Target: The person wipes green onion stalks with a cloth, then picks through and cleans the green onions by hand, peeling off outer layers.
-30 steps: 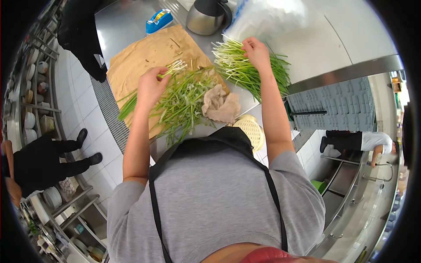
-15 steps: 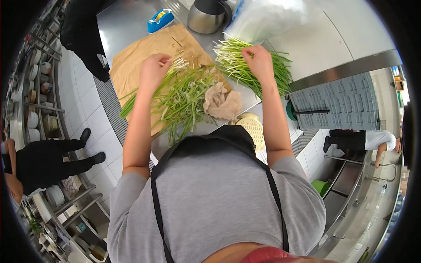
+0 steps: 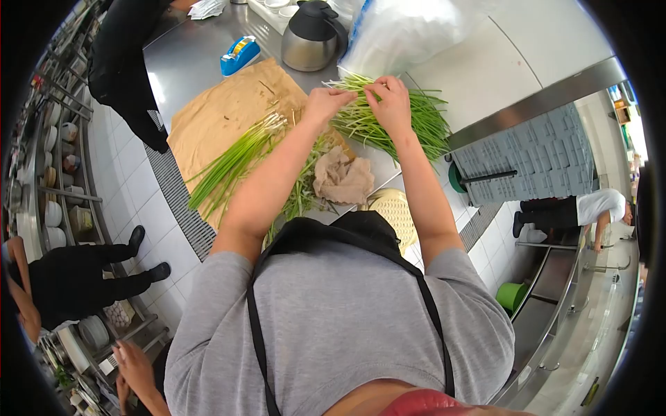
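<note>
Both my hands are over the right-hand pile of green stalks (image 3: 423,118), whose pale ends point up and left. My left hand (image 3: 327,105) has its fingers pinched at the pile's left edge; what they hold is too small to make out. Close beside it, my right hand (image 3: 390,104) is closed, thumb against fingers, with its contents unclear. On the brown paper (image 3: 208,111) lies a second bunch of green stalks (image 3: 239,152). Loose leafy trimmings (image 3: 300,197) lie partly hidden under my left forearm, beside a crumpled beige cloth (image 3: 343,177).
A blue tape dispenser (image 3: 240,55), a steel jug (image 3: 309,41) and a clear plastic bag (image 3: 409,31) stand along the far side. A yellow perforated stool (image 3: 394,215) is below the table edge. Other people are at the left, upper left, lower left and far right.
My left hand has moved right, from the bunch on the paper to the right-hand pile. My right hand has shifted slightly left. Another person's hands have appeared at the lower left.
</note>
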The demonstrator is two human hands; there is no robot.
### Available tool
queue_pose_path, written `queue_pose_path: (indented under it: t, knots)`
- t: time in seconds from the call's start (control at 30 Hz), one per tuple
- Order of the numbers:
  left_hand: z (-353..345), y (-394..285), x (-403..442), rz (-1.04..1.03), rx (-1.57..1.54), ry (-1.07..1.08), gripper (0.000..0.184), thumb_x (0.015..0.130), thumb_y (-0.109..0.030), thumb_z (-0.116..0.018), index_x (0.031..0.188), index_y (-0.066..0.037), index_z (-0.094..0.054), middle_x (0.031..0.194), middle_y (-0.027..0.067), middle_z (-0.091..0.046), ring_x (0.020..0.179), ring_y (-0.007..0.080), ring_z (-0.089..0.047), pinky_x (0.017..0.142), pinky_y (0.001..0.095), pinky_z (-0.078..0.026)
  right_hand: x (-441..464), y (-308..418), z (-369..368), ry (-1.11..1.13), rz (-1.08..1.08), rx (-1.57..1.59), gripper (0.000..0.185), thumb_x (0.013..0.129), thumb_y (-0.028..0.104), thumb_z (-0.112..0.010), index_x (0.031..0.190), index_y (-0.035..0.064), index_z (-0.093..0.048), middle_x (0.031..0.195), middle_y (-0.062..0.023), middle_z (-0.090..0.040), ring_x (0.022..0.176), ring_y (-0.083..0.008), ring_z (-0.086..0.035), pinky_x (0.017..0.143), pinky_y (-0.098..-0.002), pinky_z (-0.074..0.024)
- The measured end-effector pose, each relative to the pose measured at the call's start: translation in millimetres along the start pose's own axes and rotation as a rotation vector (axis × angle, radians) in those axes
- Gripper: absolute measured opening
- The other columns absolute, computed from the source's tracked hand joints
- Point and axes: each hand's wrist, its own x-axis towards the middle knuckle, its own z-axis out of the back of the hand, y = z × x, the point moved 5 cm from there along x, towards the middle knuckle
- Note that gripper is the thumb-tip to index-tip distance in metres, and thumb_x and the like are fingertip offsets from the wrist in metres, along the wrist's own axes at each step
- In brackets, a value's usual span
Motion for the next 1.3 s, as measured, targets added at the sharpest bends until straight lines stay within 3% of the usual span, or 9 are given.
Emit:
queue_pose_path:
  t: [0.23,0.63,0.73,0.87,0.97,1.0,1.07,1.13,1.3]
  knots:
    - [-10,-3,-3,-0.025,-0.304,-0.039,0.019,0.072,-0.019,-0.065,0.082,-0.003,-0.065,0.070,-0.0011,-0.058,0.058,0.0052,-0.042,0.051,0.0198,-0.033,-6,7,10,-0.060,-0.012,0.034,0.007,0.065,0.011,-0.065,0.071,0.0122,-0.063,0.080,-0.0009,-0.053,0.078,-0.0206,-0.051,0.066,-0.0329,-0.0392]
    - [61,-32,-41,-0.058,-0.341,-0.198,0.013,0.071,-0.019,-0.065,0.076,-0.007,-0.065,0.064,-0.0062,-0.054,0.058,0.0033,-0.042,0.050,0.0184,-0.032,13,6,51,-0.197,-0.006,0.090,0.009,0.065,0.007,-0.066,0.072,0.0107,-0.063,0.071,-0.0032,-0.054,0.068,-0.0222,-0.052,0.059,-0.0329,-0.0415]
    - [72,-29,-55,-0.213,0.172,-0.123,0.017,0.070,-0.022,-0.064,0.075,-0.005,-0.065,0.063,0.0000,-0.058,0.057,0.0102,-0.052,0.053,0.0238,-0.040,24,-9,60,-0.070,-0.018,-0.058,0.006,0.068,0.012,-0.065,0.073,0.0101,-0.064,0.070,-0.0060,-0.054,0.066,-0.0242,-0.053,0.056,-0.0346,-0.0424]
    - [28,-26,-93,-0.327,0.962,0.162,0.012,0.065,-0.016,-0.055,0.067,-0.008,-0.064,0.068,0.0167,-0.059,0.066,0.0326,-0.058,0.060,0.0405,-0.047,3,-33,19,0.210,0.060,-0.305,0.009,0.070,0.018,-0.063,0.074,0.0099,-0.064,0.068,-0.0058,-0.055,0.066,-0.0234,-0.054,0.056,-0.0340,-0.0432]
    - [21,-10,-108,-0.238,1.043,0.147,0.013,0.064,-0.017,-0.059,0.063,-0.005,-0.062,0.063,0.0147,-0.059,0.061,0.0303,-0.057,0.058,0.0384,-0.046,4,-5,39,0.197,-0.234,0.047,0.010,0.071,0.013,-0.062,0.080,0.0076,-0.064,0.069,-0.0080,-0.057,0.062,-0.0207,-0.054,0.055,-0.0307,-0.0421]
    - [17,-8,-113,-0.214,1.082,0.201,0.013,0.061,-0.017,-0.063,0.067,-0.006,-0.062,0.070,0.0126,-0.059,0.069,0.0290,-0.057,0.063,0.0374,-0.045,-5,10,42,0.289,-0.325,0.155,0.013,0.071,0.013,-0.062,0.083,0.0076,-0.063,0.070,-0.0081,-0.058,0.063,-0.0207,-0.054,0.055,-0.0303,-0.0422]
    - [5,-18,-129,-0.436,1.109,0.244,0.018,0.058,-0.017,-0.065,0.073,-0.008,-0.062,0.076,0.0103,-0.058,0.078,0.0275,-0.055,0.068,0.0367,-0.044,-21,39,46,0.455,-0.493,0.367,0.018,0.071,0.012,-0.061,0.088,0.0078,-0.062,0.071,-0.0082,-0.058,0.064,-0.0208,-0.055,0.056,-0.0294,-0.0426]
    - [-9,-20,-148,-0.505,1.148,0.323,0.030,0.055,-0.019,-0.069,0.083,-0.011,-0.063,0.084,0.0072,-0.054,0.089,0.0246,-0.049,0.076,0.0349,-0.039,-51,63,30,0.603,-0.207,0.442,0.024,0.071,0.013,-0.062,0.094,0.0081,-0.060,0.075,-0.0095,-0.058,0.065,-0.0224,-0.055,0.058,-0.0300,-0.0435]
    - [-18,12,-147,-0.598,1.093,0.338,0.012,0.064,-0.018,-0.061,0.073,-0.011,-0.063,0.076,0.0045,-0.055,0.085,0.0229,-0.050,0.072,0.0352,-0.038,-122,76,25,0.752,-0.121,0.233,0.025,0.069,0.017,-0.064,0.093,0.0082,-0.061,0.083,-0.0091,-0.058,0.072,-0.0254,-0.056,0.063,-0.0327,-0.0454]
